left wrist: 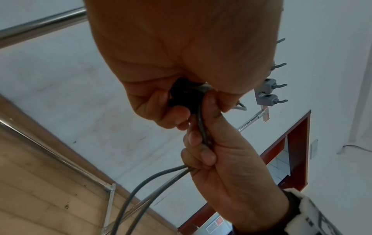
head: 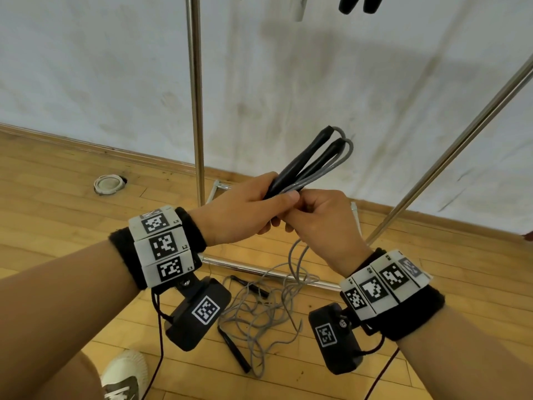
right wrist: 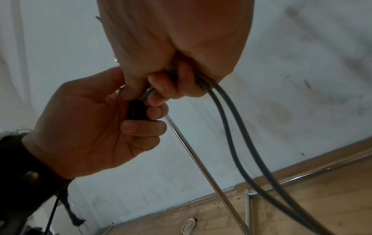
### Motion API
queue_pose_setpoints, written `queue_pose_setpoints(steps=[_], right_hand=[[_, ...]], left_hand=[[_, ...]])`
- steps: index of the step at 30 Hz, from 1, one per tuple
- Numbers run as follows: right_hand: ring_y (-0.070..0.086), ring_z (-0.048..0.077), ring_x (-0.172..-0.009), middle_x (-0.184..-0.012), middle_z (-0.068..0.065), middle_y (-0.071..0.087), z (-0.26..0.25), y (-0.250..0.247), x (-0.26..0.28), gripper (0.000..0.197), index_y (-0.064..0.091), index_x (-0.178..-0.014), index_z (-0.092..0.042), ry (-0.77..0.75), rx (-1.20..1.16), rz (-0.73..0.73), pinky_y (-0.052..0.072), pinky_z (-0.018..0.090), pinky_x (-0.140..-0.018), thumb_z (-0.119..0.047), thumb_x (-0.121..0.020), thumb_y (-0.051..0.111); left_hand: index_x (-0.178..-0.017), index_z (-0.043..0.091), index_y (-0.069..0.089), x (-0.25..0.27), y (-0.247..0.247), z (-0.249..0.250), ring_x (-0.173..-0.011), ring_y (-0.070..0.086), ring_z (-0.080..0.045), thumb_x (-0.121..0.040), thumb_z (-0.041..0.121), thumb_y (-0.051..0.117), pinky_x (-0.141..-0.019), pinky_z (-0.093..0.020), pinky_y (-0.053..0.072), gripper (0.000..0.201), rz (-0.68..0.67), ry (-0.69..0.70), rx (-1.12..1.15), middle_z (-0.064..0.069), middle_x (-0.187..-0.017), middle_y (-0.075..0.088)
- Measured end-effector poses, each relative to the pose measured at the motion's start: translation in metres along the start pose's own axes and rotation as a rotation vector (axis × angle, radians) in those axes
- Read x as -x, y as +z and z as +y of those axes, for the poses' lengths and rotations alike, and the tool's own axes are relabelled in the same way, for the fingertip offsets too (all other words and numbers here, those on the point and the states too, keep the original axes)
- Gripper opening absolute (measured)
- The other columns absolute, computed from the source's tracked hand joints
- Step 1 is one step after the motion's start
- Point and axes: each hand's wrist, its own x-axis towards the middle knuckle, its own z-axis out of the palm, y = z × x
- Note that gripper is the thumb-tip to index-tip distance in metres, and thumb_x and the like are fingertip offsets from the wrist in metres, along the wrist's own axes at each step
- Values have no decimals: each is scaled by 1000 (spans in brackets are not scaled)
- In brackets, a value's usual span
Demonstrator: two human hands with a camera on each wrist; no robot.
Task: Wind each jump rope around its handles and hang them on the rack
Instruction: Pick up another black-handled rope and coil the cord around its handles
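Your chrome tube rack (head: 195, 90) stands on plank flooring against a scuffed white wall. A tangle of grey rope (head: 268, 310) lies at its base. Your left hand (head: 239, 209) grips two smooth black handles (head: 305, 160) side by side; your right hand (head: 323, 223) pinches their glossy grey cord (head: 320, 171). Wrist tags read L1, L2.

Both forearms raised, wrists close together. Left hand (head: 242, 209) fingers curled around two black foam handles (head: 305, 163); right hand (head: 323, 223) fingers curled, pinching thin grey cord (head: 326, 171).
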Motion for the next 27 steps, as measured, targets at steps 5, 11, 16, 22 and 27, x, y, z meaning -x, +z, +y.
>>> queue_pose_setpoints(steps=[5,11,16,22,27], right_hand=[[67,10,-62,-67,-3,71,-1,-4,-1,17,70,-70,-6,-38,-12,-68,51,20,-60,-13,-86,73],[67,9,-69,-78,-4,74,8,-26,0,36,76,-86,-36,26,-160,-280,54,21,-68,0,-88,68],[53,14,-50,-55,3,63,18,-38,3,23,76,-80,-24,95,29,-266,44,28,-54,-47,-80,71],[53,17,-52,-65,6,65,29,-53,11,20,75,-98,-15,85,-26,-404,47,25,-56,-25,-96,58],[51,17,-47,-53,7,60,37,-58,14,31,71,-82,-8,148,-19,-423,49,29,-54,-36,-90,60]], left_hand=[[-100,5,56,-1,-2,-1,-53,55,-17,-103,28,48,-49,-27,44,26,34,-27,74,2,-66,61],[-95,11,54,-1,-13,-1,-51,60,-20,-103,33,46,-46,-24,43,25,144,-61,57,-1,-64,64],[-93,17,54,1,-9,3,-51,59,-18,-103,31,46,-47,-18,43,19,109,-24,52,2,-63,62],[-96,13,52,4,-9,7,-62,69,-26,-104,29,43,-52,-27,48,20,69,4,10,-1,-64,64],[-95,13,54,9,-7,8,-59,64,-20,-103,30,44,-55,-30,45,21,-114,34,-52,-1,-65,62]])
